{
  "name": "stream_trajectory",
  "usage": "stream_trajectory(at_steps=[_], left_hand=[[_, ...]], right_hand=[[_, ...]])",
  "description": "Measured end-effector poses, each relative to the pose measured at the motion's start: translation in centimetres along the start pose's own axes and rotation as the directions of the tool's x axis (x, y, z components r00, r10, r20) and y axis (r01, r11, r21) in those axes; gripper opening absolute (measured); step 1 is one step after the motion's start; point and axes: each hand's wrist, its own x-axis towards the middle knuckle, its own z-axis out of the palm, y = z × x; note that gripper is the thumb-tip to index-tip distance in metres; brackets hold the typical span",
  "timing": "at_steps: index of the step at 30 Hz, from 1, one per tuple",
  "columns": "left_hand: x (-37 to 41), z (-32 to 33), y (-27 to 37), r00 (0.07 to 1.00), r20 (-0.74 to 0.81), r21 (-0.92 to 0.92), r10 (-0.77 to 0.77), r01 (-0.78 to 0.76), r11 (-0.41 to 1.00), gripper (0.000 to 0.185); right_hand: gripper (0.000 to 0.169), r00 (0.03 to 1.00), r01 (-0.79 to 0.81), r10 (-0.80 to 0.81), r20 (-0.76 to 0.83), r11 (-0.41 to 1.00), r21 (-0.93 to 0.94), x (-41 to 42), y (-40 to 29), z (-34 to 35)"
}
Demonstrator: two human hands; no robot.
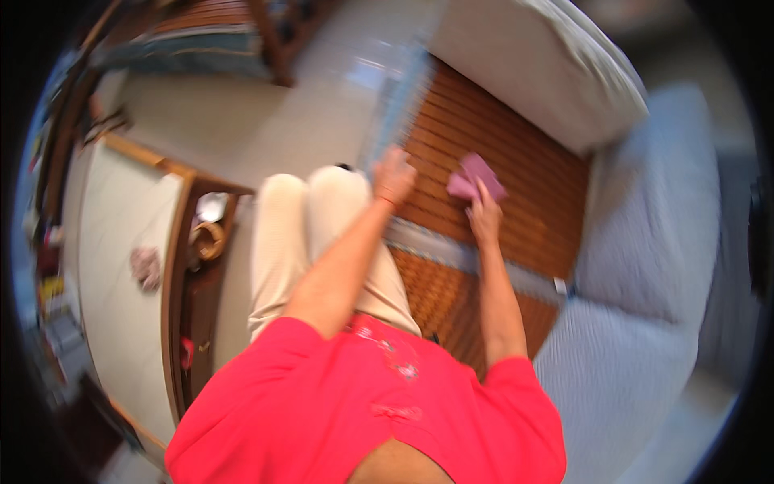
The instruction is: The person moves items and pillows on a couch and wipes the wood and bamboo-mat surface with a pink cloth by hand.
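My right hand [485,216] holds a folded pink cloth [474,175] over a brown slatted seat mat [514,163], with one finger laid along the cloth. Whether the cloth presses on the mat is hard to tell. My left hand [395,176] is at the mat's light-blue fabric border [402,109], its fingers curled and blurred. I cannot make out whether it grips that border or only leans there. A second mat section with a woven, beaded look [420,281] lies closer to me, beyond a pale fabric strip [450,245].
A pale-covered sofa back or arm [538,66] rises behind the mat, and blue-grey cushions [641,242] line the right. To my left stands a wood-framed table [115,224] with a crumpled pinkish cloth [145,267] on top and a wicker basket [207,241] on its shelf.
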Motion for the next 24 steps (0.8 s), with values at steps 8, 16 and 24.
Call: stream_trajectory(at_steps=[8,16,24], left_hand=[[-0.6,-0.2,-1.7,0.985,0.081,-0.105,-0.149,0.158,0.982,0.040],[-2.4,-0.3,1.9,0.912,0.359,0.436,-0.196,0.022,0.900,0.086],[-2.6,0.9,1.0,0.925,0.342,0.502,-0.163,-0.034,0.864,0.088]], right_hand=[[0.060,0.911,-0.032,0.411,-0.040,0.166,0.986,-13.7,1.1,-14.3],[0.050,0.707,-0.488,0.692,-0.147,0.628,0.606,-26.6,2.4,-12.6],[0.059,0.874,-0.487,0.434,-0.221,0.779,-0.394,-27.7,12.5,-5.9]])
